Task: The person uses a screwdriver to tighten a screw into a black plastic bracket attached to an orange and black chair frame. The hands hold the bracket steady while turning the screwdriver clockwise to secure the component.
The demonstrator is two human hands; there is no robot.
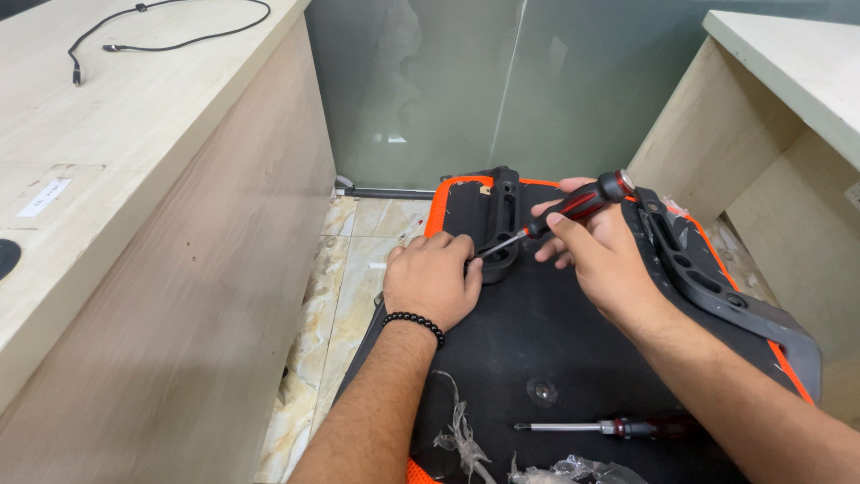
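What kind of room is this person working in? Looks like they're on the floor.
Probably an office. Pale wooden desks stand on both sides, a frosted glass partition closes the back, and the floor is marble-look tile. A black cable lies on the left desk.

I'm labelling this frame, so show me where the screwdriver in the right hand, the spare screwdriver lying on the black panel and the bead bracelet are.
Screwdriver in right hand (pixel 580 203), head view, on its red-and-black handle.
Spare screwdriver (pixel 573 427), head view, on its metal shaft.
Bead bracelet (pixel 414 322), head view, on beads atop the left wrist.
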